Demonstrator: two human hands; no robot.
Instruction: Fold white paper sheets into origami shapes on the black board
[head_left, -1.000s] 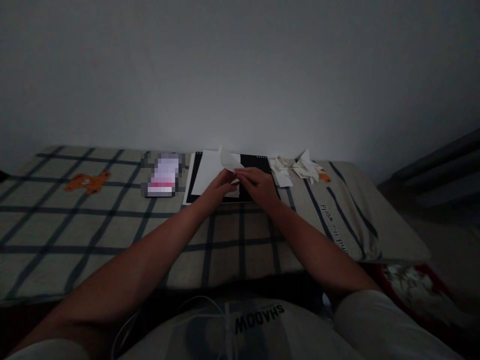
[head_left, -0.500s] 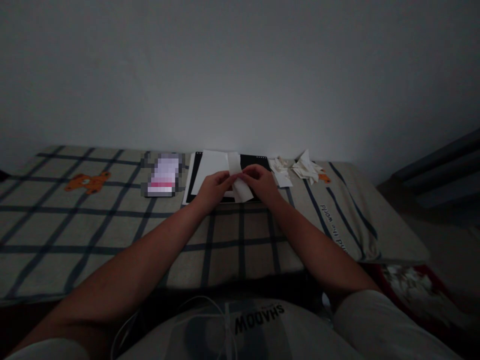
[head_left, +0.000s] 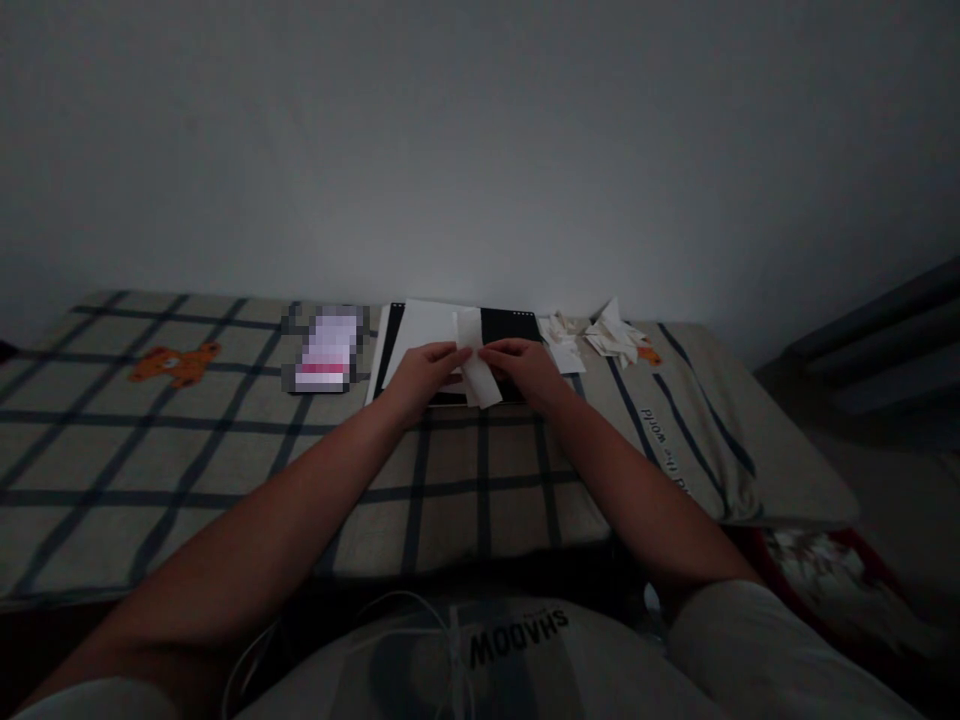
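A narrow strip of white paper (head_left: 480,383) is pinched between my two hands, its upper end slanting away from me. My left hand (head_left: 426,374) is closed on the strip's left edge. On the opposite edge, the fingertips of my right hand (head_left: 523,366) are pressed together on the paper. Beneath lies a larger white sheet (head_left: 424,328) on a black flat board or folder (head_left: 510,323) with small white marks along its top. My hands hide part of both.
Left of the board lies a blurred-out phone (head_left: 326,350). Torn, crumpled paper pieces (head_left: 615,333) lie to the right, beside a small white sheet (head_left: 568,358). A checked cloth (head_left: 360,460) covers the surface. A red container (head_left: 862,570) with paper scraps stands at lower right.
The strip has turned slightly and looks flatter. My fingertips have moved a little apart along its edges, and my right hand has shifted slightly lower.
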